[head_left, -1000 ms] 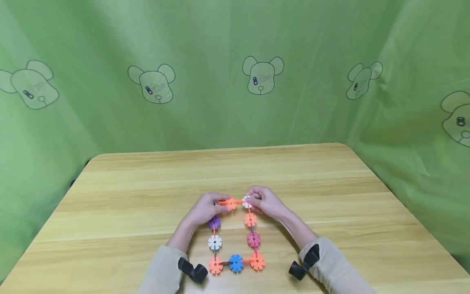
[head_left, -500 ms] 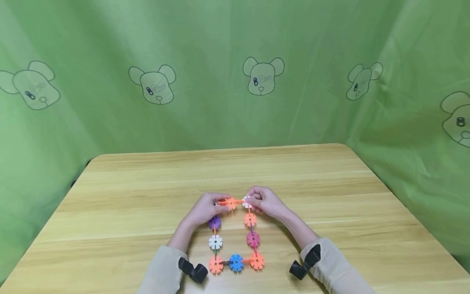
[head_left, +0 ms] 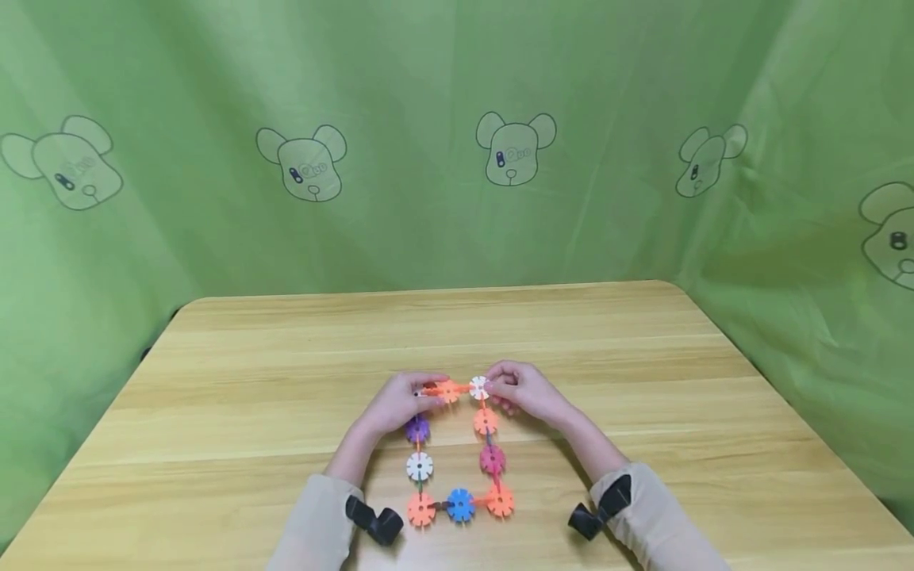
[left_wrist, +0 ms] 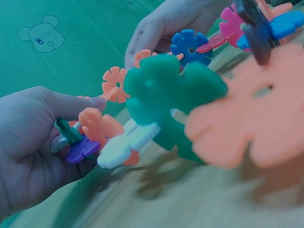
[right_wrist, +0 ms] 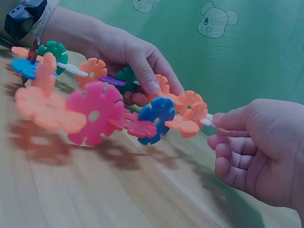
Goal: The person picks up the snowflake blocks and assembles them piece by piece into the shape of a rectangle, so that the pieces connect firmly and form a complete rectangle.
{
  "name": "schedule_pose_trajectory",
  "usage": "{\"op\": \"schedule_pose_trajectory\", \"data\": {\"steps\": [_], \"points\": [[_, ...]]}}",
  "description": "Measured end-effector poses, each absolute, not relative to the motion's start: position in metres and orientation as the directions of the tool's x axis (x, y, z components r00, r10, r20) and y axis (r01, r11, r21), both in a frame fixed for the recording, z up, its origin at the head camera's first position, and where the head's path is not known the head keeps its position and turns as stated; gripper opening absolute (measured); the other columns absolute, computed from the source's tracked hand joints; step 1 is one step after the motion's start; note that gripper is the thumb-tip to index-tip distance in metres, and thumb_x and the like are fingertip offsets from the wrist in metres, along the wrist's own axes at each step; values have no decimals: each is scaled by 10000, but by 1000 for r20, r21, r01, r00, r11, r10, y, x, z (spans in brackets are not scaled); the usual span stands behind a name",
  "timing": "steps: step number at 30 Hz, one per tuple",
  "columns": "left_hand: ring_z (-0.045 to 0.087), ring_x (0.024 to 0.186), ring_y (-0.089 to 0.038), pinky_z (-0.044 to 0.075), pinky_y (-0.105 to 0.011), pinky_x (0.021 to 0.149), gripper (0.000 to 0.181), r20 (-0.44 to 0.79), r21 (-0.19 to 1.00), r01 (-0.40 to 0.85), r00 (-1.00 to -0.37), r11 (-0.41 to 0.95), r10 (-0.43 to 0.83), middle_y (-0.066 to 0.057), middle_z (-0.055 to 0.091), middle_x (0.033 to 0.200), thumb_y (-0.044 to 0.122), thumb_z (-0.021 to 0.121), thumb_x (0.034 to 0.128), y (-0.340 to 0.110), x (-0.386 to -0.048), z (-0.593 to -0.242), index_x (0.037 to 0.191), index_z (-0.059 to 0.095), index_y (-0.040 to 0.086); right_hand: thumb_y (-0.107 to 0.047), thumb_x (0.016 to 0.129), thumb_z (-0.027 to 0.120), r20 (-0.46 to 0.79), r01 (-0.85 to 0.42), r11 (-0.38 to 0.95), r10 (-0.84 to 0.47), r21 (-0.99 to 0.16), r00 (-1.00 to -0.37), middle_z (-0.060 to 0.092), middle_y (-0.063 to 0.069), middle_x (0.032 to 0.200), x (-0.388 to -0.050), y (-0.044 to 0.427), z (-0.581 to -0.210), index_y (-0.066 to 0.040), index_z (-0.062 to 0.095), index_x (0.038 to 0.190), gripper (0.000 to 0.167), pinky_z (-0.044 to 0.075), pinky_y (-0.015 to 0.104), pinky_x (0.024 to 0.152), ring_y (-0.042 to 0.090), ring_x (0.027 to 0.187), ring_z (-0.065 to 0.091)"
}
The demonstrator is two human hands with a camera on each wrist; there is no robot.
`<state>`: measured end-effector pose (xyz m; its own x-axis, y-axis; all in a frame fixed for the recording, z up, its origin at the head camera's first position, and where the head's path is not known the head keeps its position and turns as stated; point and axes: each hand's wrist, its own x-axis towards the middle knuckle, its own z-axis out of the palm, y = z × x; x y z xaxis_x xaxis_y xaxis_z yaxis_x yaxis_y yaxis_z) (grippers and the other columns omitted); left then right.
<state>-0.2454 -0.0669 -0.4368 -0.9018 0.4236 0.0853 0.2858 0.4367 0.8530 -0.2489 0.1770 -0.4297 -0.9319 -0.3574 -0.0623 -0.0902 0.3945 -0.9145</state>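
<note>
Slotted plastic snowflake discs are joined edge to edge into a rectangular ring, seen in the head view. At its far left corner my left hand (head_left: 397, 403) pinches an orange snowflake disc (head_left: 449, 392) between thumb and fingers. The far right corner is a white snowflake disc (head_left: 479, 388), whose outer edge my right hand (head_left: 527, 392) holds with thumb and forefinger. In the right wrist view that white disc (right_wrist: 208, 120) shows only as a thin edge at the fingertips. A purple disc (head_left: 417, 429) sits partly under my left hand. The ring's far end looks raised off the table.
The ring's near side has a blue disc (head_left: 460, 505) between two orange ones, and its right side includes a pink disc (head_left: 492, 459). All this lies on a wooden table (head_left: 286, 357). A green curtain (head_left: 400, 222) hangs behind the table and along its sides.
My right hand has slid slightly right, to the white disc's outer edge, so more of the disc shows. The left hand has kept its grip, and the ring sits slightly higher in view.
</note>
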Motion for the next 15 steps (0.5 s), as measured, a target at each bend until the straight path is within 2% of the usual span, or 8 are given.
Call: {"op": "schedule_pose_trajectory", "data": {"steps": [2,6,8,9,11,13,15], "points": [[542,745,-171,463,-380,773,380,72,862,256,-916,437,394,-109,622,1152,203,680,831,-69,-247,-437,1200,633,129,-154,888,615,-60,-90,387,-360,-918,-931,602,113,745,-248,180,-431,43,569,1046,256,490,280,555,169,613,546],[564,833,-184,455,-422,821,387,67,882,202,-948,425,312,-106,624,1138,181,683,822,-74,-249,-437,1202,631,133,-196,902,602,-71,-115,404,-418,-907,-906,621,110,777,-243,183,-431,54,565,1086,312,516,301,584,183,655,584],[557,927,-177,436,-410,870,383,88,886,199,-958,418,271,-94,618,1156,167,682,823,-76,-251,-437,1200,631,121,-241,912,589,-83,-146,435,-465,-889,-881,625,92,795,-238,184,-430,48,573,1108,349,521,315,597,196,676,592],[558,919,-166,442,-392,860,382,96,890,196,-963,411,251,-87,624,1132,158,681,824,-77,-252,-437,1199,630,113,-267,917,580,-87,-168,452,-490,-876,-868,627,84,805,-236,184,-429,43,578,1116,368,521,322,604,201,685,594],[547,756,-137,470,-332,730,390,99,903,180,-971,390,218,-81,641,991,144,678,827,-78,-253,-437,1211,620,101,-305,919,572,-96,-204,478,-530,-854,-843,630,74,830,-231,184,-427,29,591,1124,392,517,335,613,210,700,590],[477,594,-87,436,-255,585,397,100,916,163,-978,366,184,-71,611,815,128,678,828,-78,-253,-436,1219,613,96,-343,913,573,-98,-244,512,-552,-824,-828,636,54,876,-228,183,-425,5,605,1137,415,506,328,656,192,742,584],[403,495,-62,392,-217,510,404,101,930,147,-984,338,149,-96,585,765,112,679,826,-79,-254,-435,1223,608,89,-356,906,580,-94,-274,522,-574,-808,-814,632,49,886,-225,181,-424,2,615,1121,418,490,320,682,170,756,567]]}}
